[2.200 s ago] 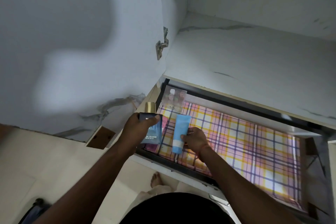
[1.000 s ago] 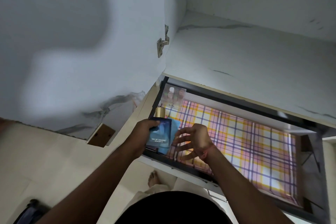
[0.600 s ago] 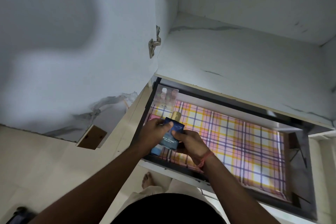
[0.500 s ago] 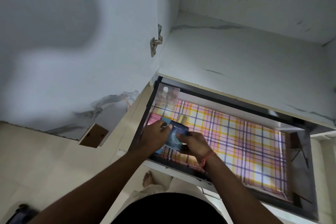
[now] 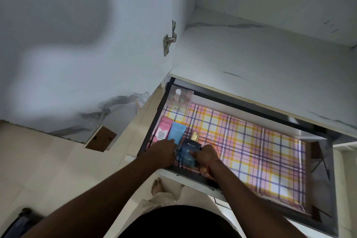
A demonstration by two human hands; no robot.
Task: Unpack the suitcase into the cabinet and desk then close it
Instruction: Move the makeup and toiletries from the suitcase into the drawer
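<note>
I am putting the blue perfume bottle [image 5: 188,152] down flat in the drawer [image 5: 193,175], close to the front left corner. My right hand [image 5: 205,155] has its fingers curled round the bottle so it does not slip. My left hand [image 5: 161,154] sits by the blue tube [image 5: 176,133]; I cannot tell how its fingers lie. The tube lies just beside the pink cream box [image 5: 163,131], and the bottle goes next to them, I think to make a neat row. A clear box [image 5: 179,98] stands at the back. The suitcase is mostly out of view.
</note>
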